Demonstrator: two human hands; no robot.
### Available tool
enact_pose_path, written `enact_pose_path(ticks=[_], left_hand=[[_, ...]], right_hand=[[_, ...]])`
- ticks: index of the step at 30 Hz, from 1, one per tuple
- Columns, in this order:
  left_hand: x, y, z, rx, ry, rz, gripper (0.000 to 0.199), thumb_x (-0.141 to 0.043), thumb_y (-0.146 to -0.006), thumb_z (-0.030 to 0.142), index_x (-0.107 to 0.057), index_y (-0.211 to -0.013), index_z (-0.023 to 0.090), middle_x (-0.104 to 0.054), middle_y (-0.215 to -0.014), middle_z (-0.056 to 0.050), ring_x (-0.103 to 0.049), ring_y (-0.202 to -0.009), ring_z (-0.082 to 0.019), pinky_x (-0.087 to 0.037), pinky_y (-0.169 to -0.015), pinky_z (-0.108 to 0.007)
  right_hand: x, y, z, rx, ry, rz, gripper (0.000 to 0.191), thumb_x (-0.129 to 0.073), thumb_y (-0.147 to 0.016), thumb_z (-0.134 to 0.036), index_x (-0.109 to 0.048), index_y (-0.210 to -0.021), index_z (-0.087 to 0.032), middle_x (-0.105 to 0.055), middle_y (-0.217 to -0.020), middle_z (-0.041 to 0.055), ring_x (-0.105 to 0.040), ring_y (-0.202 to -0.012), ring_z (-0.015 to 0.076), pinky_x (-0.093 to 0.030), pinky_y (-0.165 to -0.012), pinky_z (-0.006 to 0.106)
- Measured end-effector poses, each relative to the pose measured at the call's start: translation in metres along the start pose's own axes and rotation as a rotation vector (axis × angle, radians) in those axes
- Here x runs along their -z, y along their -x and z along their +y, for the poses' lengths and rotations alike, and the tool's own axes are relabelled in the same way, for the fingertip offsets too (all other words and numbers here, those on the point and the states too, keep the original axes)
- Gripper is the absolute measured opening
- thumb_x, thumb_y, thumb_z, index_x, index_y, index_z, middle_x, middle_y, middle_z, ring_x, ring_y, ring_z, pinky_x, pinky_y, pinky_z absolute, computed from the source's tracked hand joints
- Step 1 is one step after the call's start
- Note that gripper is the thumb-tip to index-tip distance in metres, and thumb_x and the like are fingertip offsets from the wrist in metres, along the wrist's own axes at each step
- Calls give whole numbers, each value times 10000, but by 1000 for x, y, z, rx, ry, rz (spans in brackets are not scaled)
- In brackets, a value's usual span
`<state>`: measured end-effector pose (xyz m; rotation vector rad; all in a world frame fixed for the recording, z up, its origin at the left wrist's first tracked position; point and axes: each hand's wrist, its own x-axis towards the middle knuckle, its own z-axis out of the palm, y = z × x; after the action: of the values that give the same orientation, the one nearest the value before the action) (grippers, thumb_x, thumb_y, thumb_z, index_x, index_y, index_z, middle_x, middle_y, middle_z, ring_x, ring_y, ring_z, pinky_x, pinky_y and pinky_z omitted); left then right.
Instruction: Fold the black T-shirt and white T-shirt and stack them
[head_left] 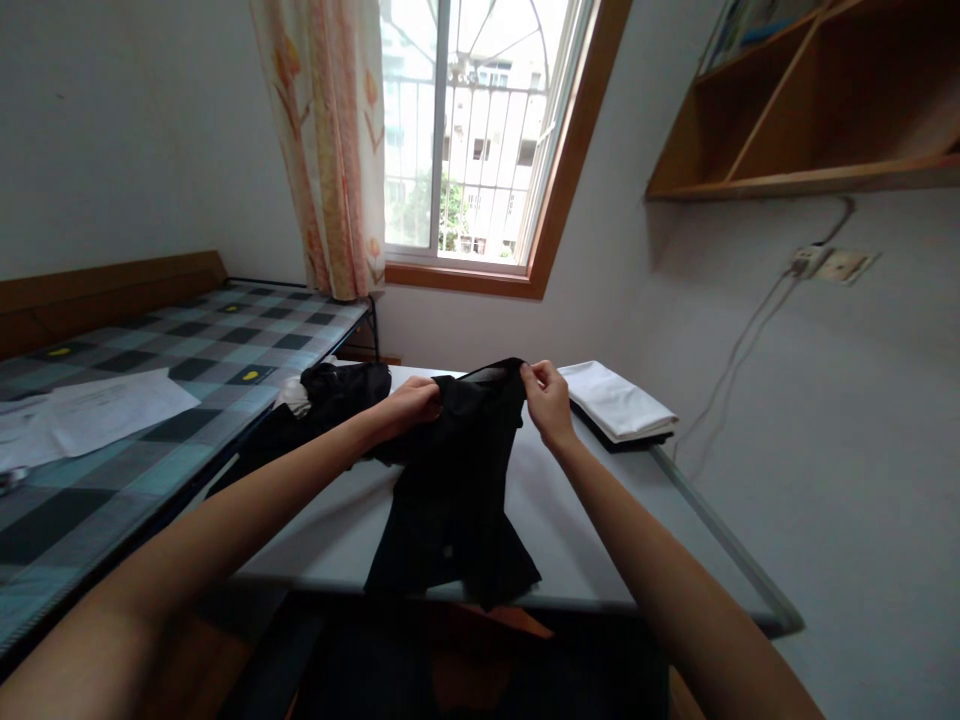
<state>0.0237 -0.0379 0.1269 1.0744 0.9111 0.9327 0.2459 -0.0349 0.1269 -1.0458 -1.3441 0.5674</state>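
A black garment (pixel 465 480) hangs between my two hands over the white table (pixel 585 530). Its opening is stretched at the top, and its lower part spreads down to the table's near edge; whether it is shorts or a shirt I cannot tell. My left hand (pixel 414 402) is closed on the upper left edge. With thumb and fingers, my right hand (pixel 546 398) pinches the upper right corner. Left of the garment lies a crumpled heap of dark clothes (pixel 345 390) with a white piece in it. A folded white cloth (pixel 619 400) rests on folded black cloth to the right.
On the left stands a bed with a checkered mattress (pixel 150 350), and white papers (pixel 105 410) lie on it. Beyond the table are a window (pixel 480 130) and a flowered curtain (pixel 322 150). A wooden shelf (pixel 810 170) and a socket with hanging cords (pixel 832 264) are on the right wall.
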Motion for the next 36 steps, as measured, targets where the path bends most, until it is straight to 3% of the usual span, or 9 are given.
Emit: enact_pose_path(ticks=[5, 12, 17, 19, 21, 23, 26, 31, 36], left_hand=[[2, 12, 3, 42, 8, 11, 184, -699, -755, 347, -676, -803, 171, -673, -685, -10, -599, -567, -125, -435, -519, -225], [15, 15, 18, 77, 142, 61, 345, -543, -860, 496, -636, -818, 167, -662, -757, -39, -605, -647, -150, -506, -621, -267], [31, 7, 9, -409, -460, 423, 294, -664, -757, 353, -605, -983, 175, -582, -833, -16, -562, -729, -145, -478, -668, -272], [23, 10, -1, -639, -742, 366, 283, -680, -752, 338, -619, -982, 185, -574, -923, -33, -566, -818, -161, -488, -718, -289], [9, 14, -11, -749, -954, 194, 270, -658, -799, 375, -632, -1002, 199, -568, -1000, -47, -575, -873, -173, -500, -769, -313], [-6, 17, -19, -753, -1105, 98, 335, -645, -828, 406, -616, -1102, 215, -557, -1072, -59, -585, -889, -182, -506, -821, -346], [-19, 12, -27, -730, -1213, 162, 473, -651, -825, 365, -538, -1265, 232, -531, -1158, -78, -588, -930, -205, -501, -865, -389], [-14, -1, -22, -661, -1022, 171, 497, -591, -720, 93, -564, -1201, 217, -574, -924, -14, -572, -749, -136, -496, -736, -294], [12, -1, 2, -393, -381, 164, 375, -611, -632, 98, -616, -1000, 172, -557, -727, 37, -526, -569, -79, -422, -539, -194]], right_hand=[[15, -8, 4, -176, -217, 6, 411, -661, -720, -609, -505, -821, -243, -489, -595, -85, -453, -518, 110, -384, -500, 229], [33, -21, -1, -303, -497, 218, 265, -713, -754, -395, -529, -846, -228, -585, -723, -67, -565, -661, 97, -494, -683, 221], [36, -16, 0, -314, -538, 215, 220, -694, -803, -377, -529, -831, -235, -578, -702, -75, -567, -629, 96, -511, -648, 226], [28, -11, -2, -326, -563, 169, 234, -701, -808, -387, -521, -829, -238, -580, -695, -75, -567, -615, 96, -513, -626, 224], [19, -7, -7, -336, -581, 104, 262, -718, -803, -406, -516, -831, -241, -570, -674, -81, -561, -598, 93, -508, -603, 214], [9, -3, -14, -333, -596, 42, 287, -732, -795, -430, -518, -835, -243, -556, -654, -88, -549, -582, 87, -498, -583, 200], [0, 0, -27, -298, -627, -26, 304, -733, -791, -452, -519, -830, -240, -557, -660, -88, -541, -577, 78, -489, -576, 185], [12, -5, -34, -242, -577, -66, 313, -715, -797, -483, -517, -848, -246, -586, -699, -73, -563, -607, 89, -499, -590, 198], [49, -26, -12, -163, -385, 132, 327, -676, -797, -536, -526, -911, -270, -584, -721, -60, -590, -646, 118, -522, -623, 242]])
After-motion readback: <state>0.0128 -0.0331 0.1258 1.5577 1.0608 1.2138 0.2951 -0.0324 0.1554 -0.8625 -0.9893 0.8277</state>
